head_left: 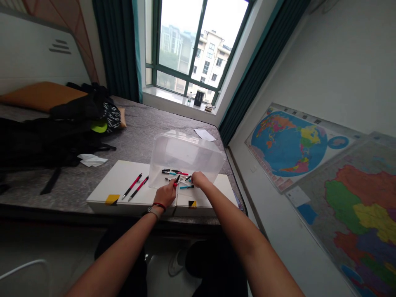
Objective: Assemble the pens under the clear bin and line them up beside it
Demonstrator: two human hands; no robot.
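Note:
A clear plastic box (192, 150) lies tipped on its side, its opening towards me. Several pens (171, 172) in black, red and teal are scattered inside it. My left hand (165, 194) is closed at the box's front edge on a red and black pen (177, 180), held upright. Reaching in from the right, my right hand (200, 180) has its fingers pinched around a dark pen (188, 178), which shows only in part. A teal pen (187, 187) lies just below that hand. Two red and black pens (138, 189) lie side by side left of the box.
White flat boxes (108, 181) with yellow and black marks lie under the plastic box, on a grey mattress (136, 123). Black bags (83, 107) and a crumpled tissue (92, 160) are at left. A sheet of paper (204, 134) lies behind; wall maps (291, 142) hang at right.

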